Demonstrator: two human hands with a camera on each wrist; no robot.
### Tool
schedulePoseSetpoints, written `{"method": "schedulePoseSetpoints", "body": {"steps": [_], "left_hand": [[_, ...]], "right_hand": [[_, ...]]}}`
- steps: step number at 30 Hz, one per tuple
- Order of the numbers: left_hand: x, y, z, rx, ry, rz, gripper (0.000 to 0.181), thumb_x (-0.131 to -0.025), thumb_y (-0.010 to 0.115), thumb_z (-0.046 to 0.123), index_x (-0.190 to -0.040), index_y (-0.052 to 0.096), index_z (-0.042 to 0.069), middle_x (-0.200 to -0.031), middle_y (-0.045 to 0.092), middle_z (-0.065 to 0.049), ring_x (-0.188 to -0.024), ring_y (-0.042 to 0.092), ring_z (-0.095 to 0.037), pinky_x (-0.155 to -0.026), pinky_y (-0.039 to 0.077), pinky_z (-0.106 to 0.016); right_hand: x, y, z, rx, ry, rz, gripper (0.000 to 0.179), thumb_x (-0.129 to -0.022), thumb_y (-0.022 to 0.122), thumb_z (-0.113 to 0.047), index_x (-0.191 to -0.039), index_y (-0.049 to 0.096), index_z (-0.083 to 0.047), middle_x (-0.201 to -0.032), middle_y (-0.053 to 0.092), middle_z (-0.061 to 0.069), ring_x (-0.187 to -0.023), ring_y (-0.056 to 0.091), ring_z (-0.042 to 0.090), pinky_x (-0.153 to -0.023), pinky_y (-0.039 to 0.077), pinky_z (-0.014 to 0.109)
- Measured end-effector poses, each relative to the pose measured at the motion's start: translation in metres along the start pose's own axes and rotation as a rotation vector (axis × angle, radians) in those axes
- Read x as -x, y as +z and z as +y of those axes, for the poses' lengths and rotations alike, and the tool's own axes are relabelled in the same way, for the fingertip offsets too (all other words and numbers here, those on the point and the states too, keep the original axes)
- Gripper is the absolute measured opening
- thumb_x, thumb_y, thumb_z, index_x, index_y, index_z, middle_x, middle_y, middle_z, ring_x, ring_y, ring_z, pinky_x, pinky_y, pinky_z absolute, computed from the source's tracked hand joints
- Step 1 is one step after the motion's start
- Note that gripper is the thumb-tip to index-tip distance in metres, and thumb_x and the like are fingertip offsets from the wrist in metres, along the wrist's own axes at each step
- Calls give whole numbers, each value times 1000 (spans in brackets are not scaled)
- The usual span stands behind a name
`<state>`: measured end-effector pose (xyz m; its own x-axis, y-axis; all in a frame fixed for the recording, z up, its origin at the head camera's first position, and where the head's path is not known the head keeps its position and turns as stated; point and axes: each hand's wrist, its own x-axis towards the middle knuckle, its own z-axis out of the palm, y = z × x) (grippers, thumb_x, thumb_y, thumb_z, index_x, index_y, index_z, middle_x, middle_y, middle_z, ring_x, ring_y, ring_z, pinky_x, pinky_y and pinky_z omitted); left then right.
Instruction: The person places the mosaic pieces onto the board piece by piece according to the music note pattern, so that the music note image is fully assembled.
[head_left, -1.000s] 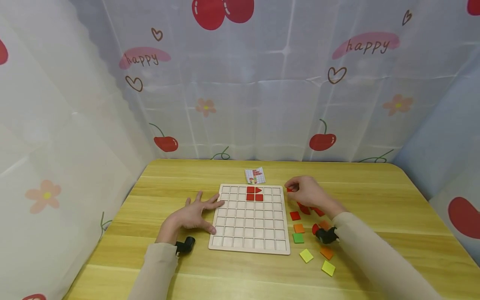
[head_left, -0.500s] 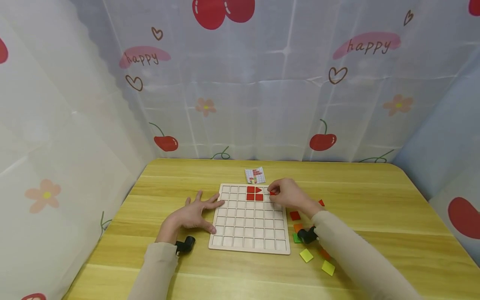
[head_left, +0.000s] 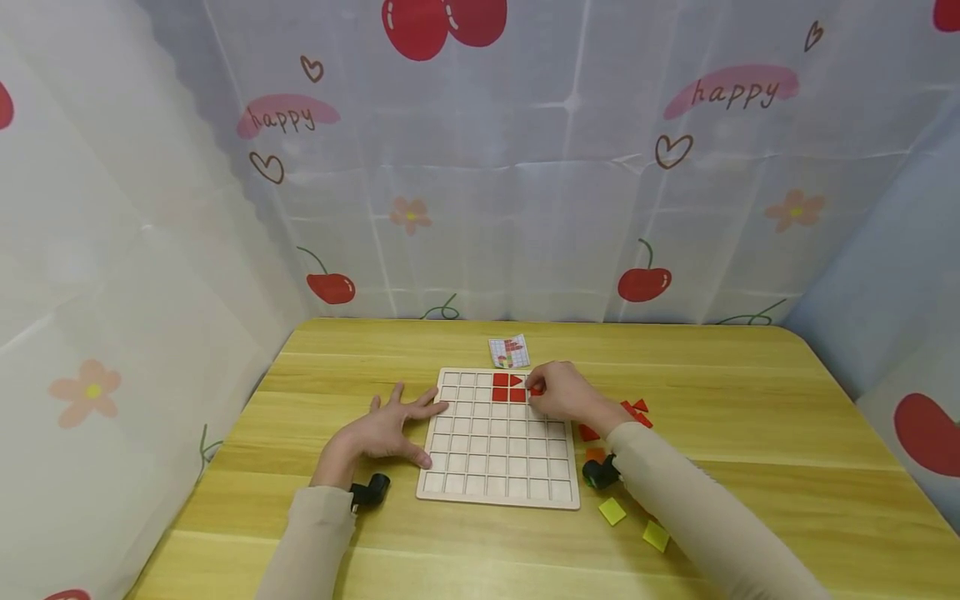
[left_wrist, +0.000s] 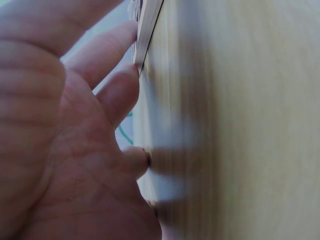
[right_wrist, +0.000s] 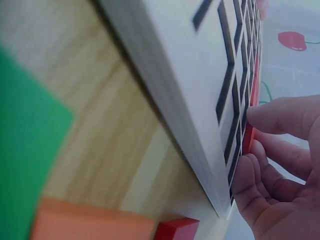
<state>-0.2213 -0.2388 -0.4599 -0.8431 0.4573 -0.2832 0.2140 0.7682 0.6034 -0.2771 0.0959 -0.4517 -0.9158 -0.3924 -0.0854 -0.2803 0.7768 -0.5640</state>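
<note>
A pale wooden grid board [head_left: 495, 454] lies on the table. Three red square tiles [head_left: 500, 395] and a red triangle tile [head_left: 515, 381] sit in its upper cells. My right hand [head_left: 566, 393] pinches another red tile [right_wrist: 248, 137] between thumb and fingers, low over the second row, just right of the placed squares. Its exact shape is partly hidden by the fingers. Spread out at the board's left side is my left hand [head_left: 386, 429], with thumb and fingertips resting on the edge.
Behind the board lies a small printed pattern card [head_left: 509, 352]. To its right are red pieces [head_left: 639, 417], an orange tile [head_left: 595, 455], yellow tiles [head_left: 612, 511] and a green tile [right_wrist: 25, 140], some partly covered by the right forearm [head_left: 675, 492]. A printed curtain hangs behind the table.
My right hand has carried the red tile leftward from beside the board to over its second row, uncovering red pieces on the table. The left hand has stayed put.
</note>
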Motion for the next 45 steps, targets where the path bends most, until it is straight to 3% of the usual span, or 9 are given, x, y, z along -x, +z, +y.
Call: {"method": "schedulePoseSetpoints", "body": {"steps": [15, 27, 35, 45], "left_hand": [[0, 0, -2, 3, 0, 6, 93, -75, 90, 43, -156, 46, 33, -172, 21, 8, -158, -18, -45, -117, -15, -76], [0, -1, 0, 6, 13, 8, 93, -75, 90, 41, -156, 46, 32, -173, 21, 6, -158, -18, -45, -117, -16, -76], [-1, 0, -1, -2, 4, 11, 93, -75, 90, 43, -156, 46, 34, -172, 21, 9, -158, -18, -44, -117, -15, -76], [1, 2, 1, -3, -2, 12, 92, -75, 90, 42, -156, 46, 34, -172, 22, 8, -158, -17, -45, -118, -15, -75]], "right_hand": [[1, 0, -2, -1, -44, 38, 17, -92, 74, -7, -109, 78, -6, -96, 74, 3, -86, 64, 15, -84, 58, 35], [12, -10, 0, -1, -90, 43, 17, -92, 73, -7, -108, 76, -6, -96, 73, 3, -86, 63, 16, -82, 57, 35], [29, -20, 11, -31, -106, -21, 20, -94, 71, -8, -113, 75, -5, -95, 70, 2, -84, 58, 16, -77, 53, 29], [48, -36, 36, -43, -137, -13, 23, -92, 70, -3, -115, 72, 1, -100, 72, 6, -86, 60, 16, -78, 55, 30]]}}
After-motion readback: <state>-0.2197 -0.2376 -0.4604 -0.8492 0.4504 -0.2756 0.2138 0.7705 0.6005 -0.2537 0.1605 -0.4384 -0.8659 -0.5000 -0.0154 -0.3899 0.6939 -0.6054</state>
